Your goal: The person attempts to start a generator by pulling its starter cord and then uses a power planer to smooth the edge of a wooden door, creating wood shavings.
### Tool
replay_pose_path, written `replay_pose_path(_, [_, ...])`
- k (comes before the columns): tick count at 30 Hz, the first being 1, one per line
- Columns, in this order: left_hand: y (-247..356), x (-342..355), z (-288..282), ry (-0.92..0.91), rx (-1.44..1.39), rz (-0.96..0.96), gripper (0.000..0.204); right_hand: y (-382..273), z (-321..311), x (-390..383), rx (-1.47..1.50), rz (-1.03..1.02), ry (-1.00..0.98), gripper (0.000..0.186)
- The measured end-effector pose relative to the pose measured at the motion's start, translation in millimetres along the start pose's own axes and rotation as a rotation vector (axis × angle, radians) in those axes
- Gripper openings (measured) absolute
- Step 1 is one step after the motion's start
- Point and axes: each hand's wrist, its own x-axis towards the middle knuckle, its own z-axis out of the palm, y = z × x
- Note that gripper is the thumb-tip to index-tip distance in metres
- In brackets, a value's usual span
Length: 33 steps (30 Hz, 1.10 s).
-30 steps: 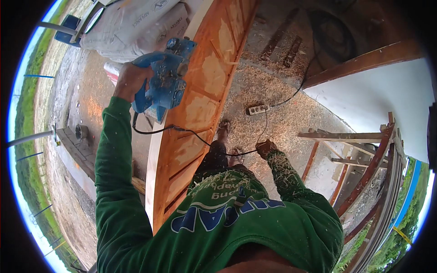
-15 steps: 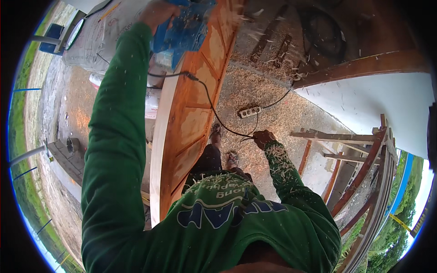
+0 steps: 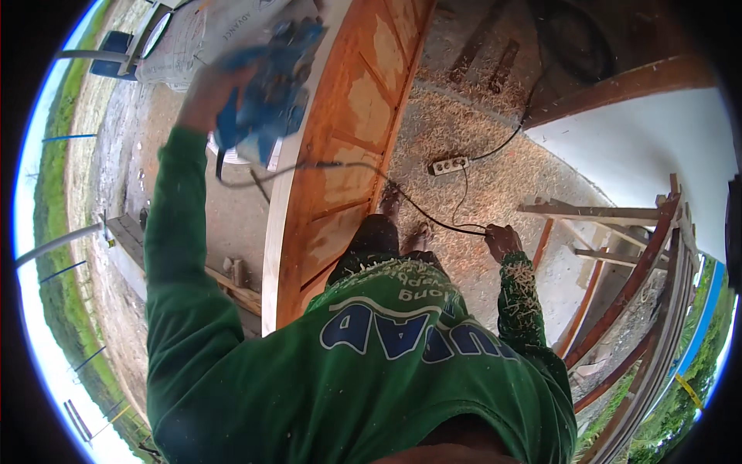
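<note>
My left hand (image 3: 210, 94) is wrapped around a blue electric planer (image 3: 272, 91), smeared by motion and lifted a little to the left of the wooden door's pale edge. The planer is tilted, so its underside partly shows. The panelled wooden door (image 3: 344, 147) stands on its long side, its raw pale edge (image 3: 280, 232) facing up. A black power cord (image 3: 423, 210) loops from the planer across the door to my right hand (image 3: 503, 241), whose fingers are closed on it. Wood shavings cling to my right sleeve.
A white power strip (image 3: 450, 165) lies on the shaving-strewn floor (image 3: 495, 185), with cords running from it. To the right stands a wooden rack (image 3: 603, 213) beside a white wall (image 3: 641, 131). Large pale sacks (image 3: 197, 46) lie at the far left. A coiled dark hose or cable (image 3: 576, 39) sits beyond.
My left hand has drawn the planer back toward me and left, off the door's edge. My right hand, still on the cord, now appears farther right; the whole view has shifted somewhat.
</note>
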Motion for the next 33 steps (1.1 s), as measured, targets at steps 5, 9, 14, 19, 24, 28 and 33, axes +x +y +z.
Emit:
replay_pose_path(5, [-39, -120, -9, 0.013, 0.063, -0.029, 0.014, -9, 36, -2, -0.063, -0.087, -0.176, 0.011])
replay_pose_path(9, [-62, -160, 3, 0.138, -0.065, -0.213, 0.014, -17, 41, 5, -0.2, -0.166, -0.265, 0.011])
replay_pose_path(14, [-55, -139, 12, 0.116, -0.131, -0.159, 0.014, -8, 39, 23, -0.259, -0.05, -0.532, 0.018])
replay_pose_path(19, [-29, -65, 25, 0.041, -0.157, -0.105, 0.012, -23, 82, 49, 0.402, -0.48, 0.095, 0.024])
replay_pose_path(24, [-2, 10, 29, 0.045, -0.157, -0.116, 0.012, -189, -28, 88, 0.812, -0.833, -0.421, 0.028])
replay_pose_path(28, [21, 69, 36, -0.017, -0.116, -0.078, 0.013, -267, -74, 118, 0.773, -1.281, -0.332, 0.026])
replay_pose_path(33, [59, 126, 52, -0.049, -0.122, -0.055, 0.015, -335, -35, 183, 2.562, -0.724, -2.319, 0.034])
